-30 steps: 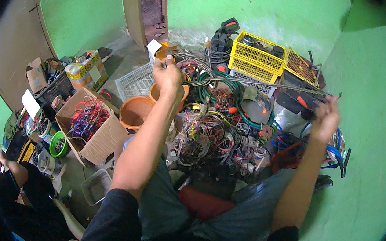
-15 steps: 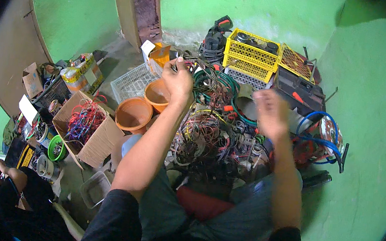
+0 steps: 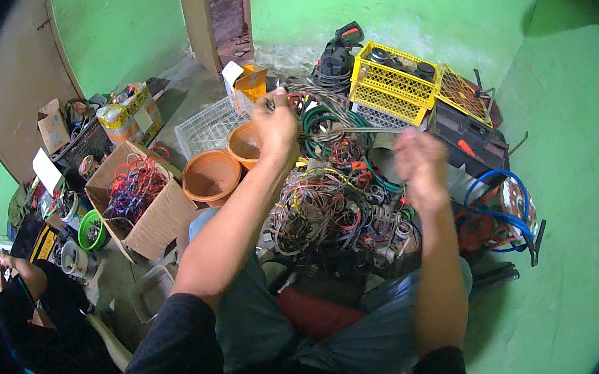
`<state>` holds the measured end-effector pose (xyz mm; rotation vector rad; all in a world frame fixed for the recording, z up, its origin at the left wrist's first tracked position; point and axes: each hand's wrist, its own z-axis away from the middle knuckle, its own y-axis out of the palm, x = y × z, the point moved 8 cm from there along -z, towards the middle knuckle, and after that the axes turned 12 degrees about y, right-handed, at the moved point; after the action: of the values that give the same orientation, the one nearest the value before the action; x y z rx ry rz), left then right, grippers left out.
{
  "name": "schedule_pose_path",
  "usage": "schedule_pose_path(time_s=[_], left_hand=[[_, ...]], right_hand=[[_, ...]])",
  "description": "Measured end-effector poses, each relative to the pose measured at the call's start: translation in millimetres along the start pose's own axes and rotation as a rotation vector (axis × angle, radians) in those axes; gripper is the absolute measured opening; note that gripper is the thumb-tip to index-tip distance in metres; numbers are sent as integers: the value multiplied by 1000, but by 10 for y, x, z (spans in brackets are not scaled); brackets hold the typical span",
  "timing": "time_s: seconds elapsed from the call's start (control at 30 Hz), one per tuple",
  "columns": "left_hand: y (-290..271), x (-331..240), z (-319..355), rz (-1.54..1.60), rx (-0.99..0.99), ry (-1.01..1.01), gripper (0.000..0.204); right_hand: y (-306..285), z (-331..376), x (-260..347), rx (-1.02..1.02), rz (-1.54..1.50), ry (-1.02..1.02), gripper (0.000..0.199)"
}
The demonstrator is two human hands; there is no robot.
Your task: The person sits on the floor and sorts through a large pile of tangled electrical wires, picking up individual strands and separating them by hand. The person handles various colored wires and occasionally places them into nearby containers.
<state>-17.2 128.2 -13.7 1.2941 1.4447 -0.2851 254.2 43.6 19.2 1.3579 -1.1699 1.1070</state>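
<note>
My left hand (image 3: 275, 123) is raised above two orange bowls and pinches the end of a grey cable bundle (image 3: 336, 118) that stretches to the right. My right hand (image 3: 419, 163) is blurred, hovering over a large tangled heap of coloured wires (image 3: 334, 205) in front of my knees; whether it grips the cable cannot be made out. The two orange bowls (image 3: 212, 175) stand left of the heap, one beside the other.
A yellow crate (image 3: 390, 87) and dark tool cases stand at the back. A cardboard box of red and blue wires (image 3: 140, 192) and a white wire basket (image 3: 207, 126) are to the left. Blue hose (image 3: 502, 201) lies right. Another person's hand (image 3: 6, 266) is at lower left.
My right hand swung from the far right in toward the middle, near the left hand. My left hand stayed raised over the bowls, holding the cable.
</note>
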Motion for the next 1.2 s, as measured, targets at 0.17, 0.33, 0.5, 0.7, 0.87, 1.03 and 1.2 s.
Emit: schedule_pose_path(time_s=[0.17, 0.33, 0.5, 0.7, 0.87, 1.03, 1.2], left_hand=[[-275, 25, -304, -119, -153, 60, 26], [-228, 114, -329, -215, -151, 140, 26], [-416, 30, -498, -195, -287, 221, 24], [-362, -41, -482, -232, -205, 264, 24], [55, -215, -11, -65, -27, 191, 19], [146, -278, 207, 40, 36, 197, 15], [303, -245, 351, 189, 68, 80, 14]], right_hand=[[-1301, 85, 383, -306, -484, -335, 31], [-2177, 510, 406, -826, -561, -525, 25], [-2419, 982, 372, -1311, -628, -492, 19], [-3215, 735, 165, -1172, -139, -326, 25], [-2178, 84, 206, -806, 988, -238, 32], [-120, 19, 155, -294, 860, -126, 32], [545, 18, -273, -84, 772, -102, 31]])
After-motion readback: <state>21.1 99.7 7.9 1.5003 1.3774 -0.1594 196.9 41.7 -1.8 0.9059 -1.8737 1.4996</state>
